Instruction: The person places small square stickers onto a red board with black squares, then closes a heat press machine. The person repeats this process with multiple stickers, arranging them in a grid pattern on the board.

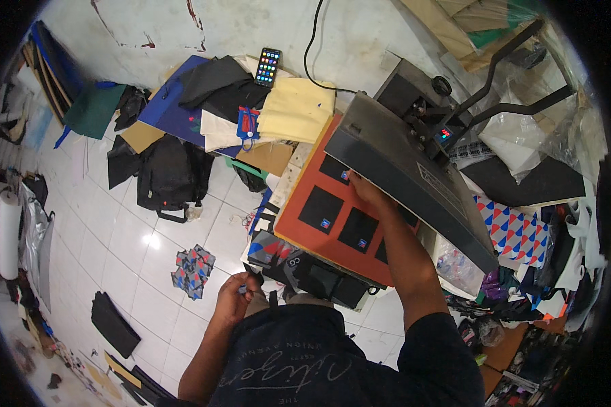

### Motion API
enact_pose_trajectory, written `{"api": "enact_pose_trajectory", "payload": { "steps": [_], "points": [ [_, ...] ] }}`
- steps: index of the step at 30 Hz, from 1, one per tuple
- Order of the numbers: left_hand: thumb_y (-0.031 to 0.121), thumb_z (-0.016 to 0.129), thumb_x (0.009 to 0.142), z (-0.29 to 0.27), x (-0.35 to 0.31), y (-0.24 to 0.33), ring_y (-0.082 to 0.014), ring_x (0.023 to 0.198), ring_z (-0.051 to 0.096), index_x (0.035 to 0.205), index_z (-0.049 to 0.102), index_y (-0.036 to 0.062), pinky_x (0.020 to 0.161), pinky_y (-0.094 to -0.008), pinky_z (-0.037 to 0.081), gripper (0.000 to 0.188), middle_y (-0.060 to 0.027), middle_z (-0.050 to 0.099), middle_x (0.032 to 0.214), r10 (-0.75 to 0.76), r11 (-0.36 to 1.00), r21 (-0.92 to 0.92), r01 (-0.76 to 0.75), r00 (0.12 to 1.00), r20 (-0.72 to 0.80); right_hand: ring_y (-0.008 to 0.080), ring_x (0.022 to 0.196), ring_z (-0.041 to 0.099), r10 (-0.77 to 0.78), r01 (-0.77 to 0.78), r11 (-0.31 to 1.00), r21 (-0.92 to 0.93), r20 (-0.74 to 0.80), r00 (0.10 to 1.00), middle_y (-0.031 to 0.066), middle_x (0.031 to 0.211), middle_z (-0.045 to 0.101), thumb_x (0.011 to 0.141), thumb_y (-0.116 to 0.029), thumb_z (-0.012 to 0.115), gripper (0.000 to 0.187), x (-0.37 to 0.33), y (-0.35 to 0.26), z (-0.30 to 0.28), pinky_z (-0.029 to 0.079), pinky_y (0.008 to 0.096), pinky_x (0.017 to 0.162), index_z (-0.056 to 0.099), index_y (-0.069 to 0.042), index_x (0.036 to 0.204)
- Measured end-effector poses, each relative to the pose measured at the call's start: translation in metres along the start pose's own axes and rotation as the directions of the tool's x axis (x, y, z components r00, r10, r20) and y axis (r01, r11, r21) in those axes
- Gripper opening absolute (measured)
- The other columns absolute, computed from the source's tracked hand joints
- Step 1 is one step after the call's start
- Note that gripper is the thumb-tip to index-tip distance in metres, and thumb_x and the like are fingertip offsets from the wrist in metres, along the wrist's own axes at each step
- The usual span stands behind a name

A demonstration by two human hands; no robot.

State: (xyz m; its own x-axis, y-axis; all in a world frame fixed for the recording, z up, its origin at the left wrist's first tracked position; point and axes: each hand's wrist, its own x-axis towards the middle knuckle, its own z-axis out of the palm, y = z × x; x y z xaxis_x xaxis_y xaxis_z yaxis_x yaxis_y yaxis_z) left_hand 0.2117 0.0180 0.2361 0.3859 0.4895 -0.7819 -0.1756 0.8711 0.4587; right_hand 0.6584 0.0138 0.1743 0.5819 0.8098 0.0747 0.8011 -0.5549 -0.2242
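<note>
My right hand (365,188) reaches under the raised upper plate (414,183) of a heat press. Its fingers are closed at a small blue-and-red transfer patch (345,175) on the corner of a black fabric square (333,167). Other black squares (321,206) lie on the orange-red pad (296,224), and at least two more show such a patch at one corner. In front of my lap, my left hand (236,298) is curled closed around something small and bluish, too hidden to name. My right forearm covers part of the pad.
Printed grey, red and blue pieces (193,270) lie piled on the tiled floor. A black bag (173,173) rests beyond them. Folded yellow cloth (297,110) and a phone (268,66) are left of the press. Its long bent handle (516,108) juts out at upper right.
</note>
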Motion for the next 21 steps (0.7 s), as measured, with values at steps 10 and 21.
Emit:
{"api": "enact_pose_trajectory", "payload": {
  "steps": [10, 21],
  "points": [
    [0.019, 0.063, 0.083, 0.001, 0.008, 0.004, -0.0157, 0.079, 0.054, 0.103, 0.057, 0.0040, 0.065, -0.0238, 0.041, 0.025, -0.0051, 0.058, 0.090, -0.013, 1.000, 0.007, 0.013, 1.000, 0.024, 0.0354, 0.100, 0.061, -0.055, 0.056, 0.998, 0.001, -0.046, 0.997, 0.0146, 0.108, 0.064, 0.090, -0.044, 0.053, 0.041, -0.001, 0.018, 0.024, 0.046, 0.0441, 0.087, 0.064, -0.011, 0.110],
    [0.018, 0.059, 0.087, -0.001, 0.008, 0.003, -0.0150, 0.078, 0.056, 0.101, 0.055, 0.0038, 0.064, -0.0237, 0.040, 0.020, -0.0049, 0.058, 0.087, -0.013, 1.000, 0.011, 0.013, 0.999, 0.053, 0.0367, 0.094, 0.061, -0.033, 0.030, 0.993, 0.110, 0.022, 0.999, 0.0165, 0.099, 0.065, 0.090, -0.039, 0.056, 0.037, -0.011, -0.038, -0.041, 0.046, 0.0435, 0.086, 0.063, -0.005, 0.104]
  ]
}}
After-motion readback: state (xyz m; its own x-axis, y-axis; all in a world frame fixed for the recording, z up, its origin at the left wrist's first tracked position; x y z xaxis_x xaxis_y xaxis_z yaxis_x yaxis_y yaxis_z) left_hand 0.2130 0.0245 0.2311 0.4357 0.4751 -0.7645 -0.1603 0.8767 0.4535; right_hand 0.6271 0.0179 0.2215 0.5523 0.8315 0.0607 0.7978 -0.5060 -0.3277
